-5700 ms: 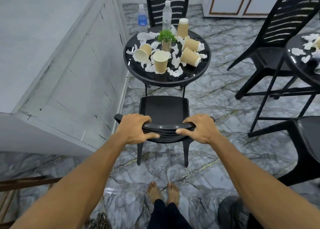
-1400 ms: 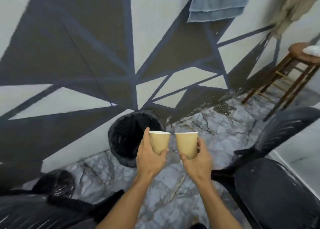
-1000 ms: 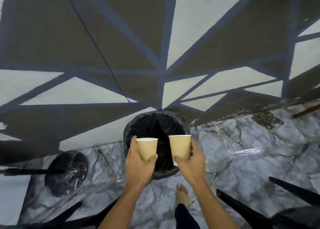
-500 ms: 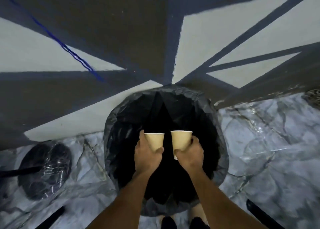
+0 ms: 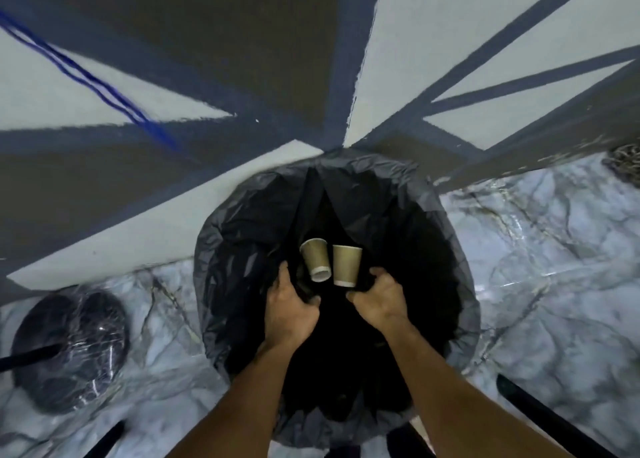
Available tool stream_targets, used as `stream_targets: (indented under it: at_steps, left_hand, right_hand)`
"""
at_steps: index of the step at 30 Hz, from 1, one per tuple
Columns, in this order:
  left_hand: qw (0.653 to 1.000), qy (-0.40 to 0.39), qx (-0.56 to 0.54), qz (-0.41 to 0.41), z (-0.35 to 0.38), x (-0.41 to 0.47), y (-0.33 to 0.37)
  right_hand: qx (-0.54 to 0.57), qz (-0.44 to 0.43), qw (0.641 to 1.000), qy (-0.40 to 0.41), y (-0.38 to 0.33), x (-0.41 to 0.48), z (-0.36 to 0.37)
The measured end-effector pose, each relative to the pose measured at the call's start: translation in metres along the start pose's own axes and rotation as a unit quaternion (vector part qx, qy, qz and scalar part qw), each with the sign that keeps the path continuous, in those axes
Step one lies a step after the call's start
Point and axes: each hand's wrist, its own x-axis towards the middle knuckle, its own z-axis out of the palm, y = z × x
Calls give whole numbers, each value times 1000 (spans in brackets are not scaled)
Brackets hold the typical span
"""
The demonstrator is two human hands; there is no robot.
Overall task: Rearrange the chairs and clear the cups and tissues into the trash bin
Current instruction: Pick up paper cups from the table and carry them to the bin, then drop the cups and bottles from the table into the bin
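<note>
Two paper cups are noted inside the mouth of the trash bin. The left cup is tilted, narrow end toward the camera. The right cup is nearly upright, just beside it. Whether they rest on the black liner or hang in air cannot be told.

Both cups are judged light, thin-walled and easily crushed. They are best taken round the mid-wall, not squeezed at the rim.

The left grip and right grip are held over the bin's near side, close to the cups. Fingers are loosely curled and nothing is pinched.

Behind the bin a painted wall is met. Left of the bin lies a dark wrapped round object. Right of it a black chair leg stands on the marble floor. The bin's mouth is judged unobstructed.
</note>
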Motion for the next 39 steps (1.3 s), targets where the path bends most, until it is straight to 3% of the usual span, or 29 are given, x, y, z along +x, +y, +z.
stream_targets:
  at_steps: [7, 11, 15, 19, 23, 28, 31, 39]
  left_hand:
    - [990, -72, 71, 98, -99, -113, 73]
    - [974, -58, 99, 195, -146, -178, 150]
    - [948, -60, 104, 294, -166, -252, 235]
    - [898, -69, 94, 424, -157, -334, 314]
    - [837, -81, 99, 532, -121, -440, 377]
    - [779, -127, 122, 602, -55, -579, 389]
    - [737, -186, 149, 632, -4, -657, 367]
    - [578, -344, 222, 706, 125, -807, 306]
  right_hand:
    - [-63, -106, 992, 6, -41, -139, -99]
    - [-66, -132, 988, 48, -60, -220, -165]
    - [-35, -151, 980, 128, -55, -292, -241]
    - [-26, -167, 951, 258, -29, -358, -342]
    - [-14, -166, 900, 402, 40, -444, -430]
    - [-2, -84, 875, 477, 172, -559, -470]
    - [44, -18, 865, 499, 260, -624, -464]
    - [185, 139, 808, 542, 432, -729, -403]
